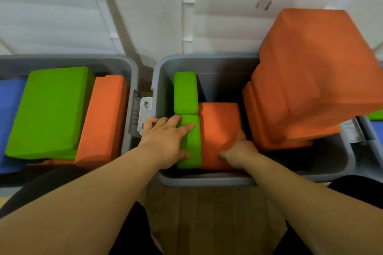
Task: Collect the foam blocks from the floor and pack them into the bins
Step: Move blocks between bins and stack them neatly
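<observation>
Left hand (165, 143) pressing green block (195, 147), right hand (238, 151) gripping orange block (217, 122)

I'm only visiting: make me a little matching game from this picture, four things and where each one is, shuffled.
1 left hand
2 right hand
3 blue block
4 orange stack

a far left of the left bin
b resting on the near green block
c right side of the middle bin
d gripping the low orange block

Pairs: 1-b, 2-d, 3-a, 4-c
</observation>
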A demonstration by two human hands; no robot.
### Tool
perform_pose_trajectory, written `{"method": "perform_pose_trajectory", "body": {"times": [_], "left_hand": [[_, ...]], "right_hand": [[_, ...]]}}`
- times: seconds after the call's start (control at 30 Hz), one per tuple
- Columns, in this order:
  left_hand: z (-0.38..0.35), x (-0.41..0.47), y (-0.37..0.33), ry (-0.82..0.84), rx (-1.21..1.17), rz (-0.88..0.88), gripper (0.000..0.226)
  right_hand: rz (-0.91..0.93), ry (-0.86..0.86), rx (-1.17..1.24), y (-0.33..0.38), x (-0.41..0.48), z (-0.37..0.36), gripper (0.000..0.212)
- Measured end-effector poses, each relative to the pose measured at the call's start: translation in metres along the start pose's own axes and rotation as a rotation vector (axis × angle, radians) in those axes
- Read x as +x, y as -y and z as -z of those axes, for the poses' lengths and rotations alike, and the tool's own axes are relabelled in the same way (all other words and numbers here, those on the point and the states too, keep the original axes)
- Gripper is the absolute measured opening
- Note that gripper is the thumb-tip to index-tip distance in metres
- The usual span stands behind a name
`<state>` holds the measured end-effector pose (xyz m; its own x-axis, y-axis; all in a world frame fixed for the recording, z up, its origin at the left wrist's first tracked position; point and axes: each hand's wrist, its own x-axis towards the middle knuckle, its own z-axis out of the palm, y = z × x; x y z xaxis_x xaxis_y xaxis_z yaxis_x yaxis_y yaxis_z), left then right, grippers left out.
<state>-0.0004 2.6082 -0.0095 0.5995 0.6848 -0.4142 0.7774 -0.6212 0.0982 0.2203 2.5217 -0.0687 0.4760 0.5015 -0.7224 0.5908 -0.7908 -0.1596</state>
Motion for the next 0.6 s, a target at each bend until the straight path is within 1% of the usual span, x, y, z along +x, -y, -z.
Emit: {"method": "perform_pose_trajectory", "body": {"times": [0.07, 0.17, 0.27, 0.37, 0.43, 0.53, 0.57, 0.6], "left_hand": [[0.000, 0.000, 0.000, -0.008, -0.007, -0.003, 0.093], [0.000, 0.000, 0.000, -0.022, -0.009, -0.003, 0.093], [0.000, -0.001, 0.000, -0.029, -0.014, 0.007, 0.092], [0.001, -0.002, -0.001, -0.028, -0.020, 0.011, 0.093], [0.002, -0.002, -0.001, -0.018, -0.027, 0.018, 0.094], [0.003, -0.003, -0.001, -0.013, -0.046, 0.023, 0.094], [0.004, -0.003, -0.002, -0.011, -0.054, 0.025, 0.095], [0.004, -0.003, -0.001, -0.007, -0.062, 0.026, 0.095]], "right_hand": [[0.007, -0.002, 0.017, 0.001, 0.006, -0.002, 0.123], [-0.052, 0.002, 0.036, 0.001, 0.009, 0.000, 0.127], [-0.060, -0.022, 0.172, -0.001, 0.012, 0.001, 0.131], [-0.057, -0.013, 0.234, -0.002, 0.014, 0.001, 0.136], [-0.049, 0.007, 0.277, -0.005, 0.012, 0.002, 0.133], [-0.060, 0.017, 0.420, -0.008, 0.013, 0.001, 0.118], [-0.060, 0.014, 0.459, -0.008, 0.011, 0.001, 0.121], [-0.049, 0.000, 0.486, -0.008, 0.011, 0.000, 0.128]]}}
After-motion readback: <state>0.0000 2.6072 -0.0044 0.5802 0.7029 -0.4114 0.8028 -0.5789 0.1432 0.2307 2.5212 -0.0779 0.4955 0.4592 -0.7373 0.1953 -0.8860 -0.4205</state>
